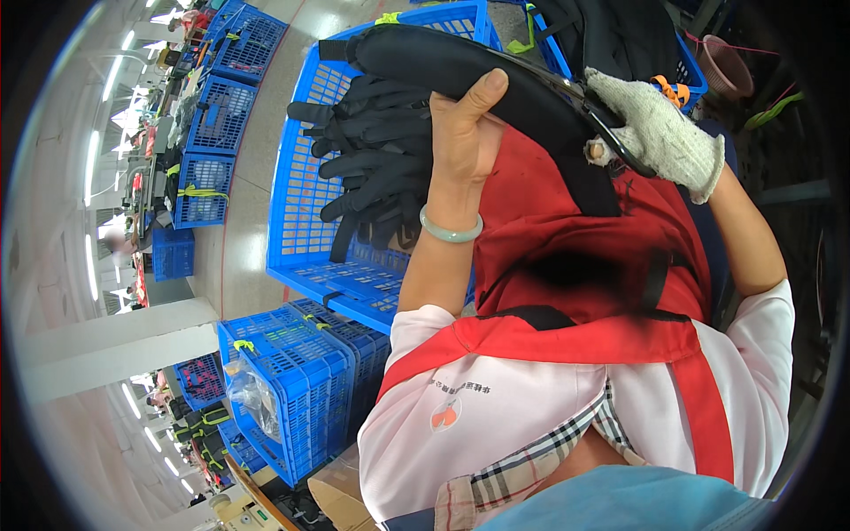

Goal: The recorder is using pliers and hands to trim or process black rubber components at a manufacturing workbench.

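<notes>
A black padded strap [425, 60] curves across the red apron, its wide end up and to the left and its narrow tail hanging over the apron. My bare left hand [467, 124] is closed on the strap's lower edge, thumb on top, with a pale green bangle at the wrist. In a white knitted glove, my right hand [666, 124] grips black-handled scissors [609, 142]. One fingertip pokes out of the glove. The blades lie along the strap's upper edge; I cannot tell whether they touch it.
A blue crate [285, 212] beside me holds a pile of black straps [376, 150]. More blue crates [297, 389] stand to the lower left, one with a clear plastic bag [254, 403]. Another crate with black pieces [611, 35] is at the far right, near a pinkish basket [728, 69].
</notes>
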Tool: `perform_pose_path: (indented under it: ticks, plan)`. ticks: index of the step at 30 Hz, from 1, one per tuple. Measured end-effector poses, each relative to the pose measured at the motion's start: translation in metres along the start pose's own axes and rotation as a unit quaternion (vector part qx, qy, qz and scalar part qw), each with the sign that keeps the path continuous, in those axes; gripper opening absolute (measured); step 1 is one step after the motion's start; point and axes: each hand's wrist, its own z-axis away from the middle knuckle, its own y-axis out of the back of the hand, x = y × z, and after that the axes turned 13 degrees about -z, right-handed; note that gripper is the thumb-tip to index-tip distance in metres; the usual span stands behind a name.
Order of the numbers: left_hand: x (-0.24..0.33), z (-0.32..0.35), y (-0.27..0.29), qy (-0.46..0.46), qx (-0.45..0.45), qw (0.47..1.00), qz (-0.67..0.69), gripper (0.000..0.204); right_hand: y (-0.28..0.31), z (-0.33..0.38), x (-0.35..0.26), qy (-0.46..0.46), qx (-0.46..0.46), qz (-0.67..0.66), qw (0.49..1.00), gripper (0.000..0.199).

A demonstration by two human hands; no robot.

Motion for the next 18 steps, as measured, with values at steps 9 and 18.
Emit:
perform_pose_path:
  ticks: [9,18]
  plan:
    - [0.002,-0.004,-0.015,0.009,-0.004,1.0,0.002,0.023,0.002,-0.003,-0.015,0.053,0.014,0.007,0.998,0.047]
    - [0.022,-0.023,-0.024,-0.008,-0.02,0.999,-0.025,0.02,0.004,-0.008,-0.036,0.041,0.027,-0.178,0.983,0.032]
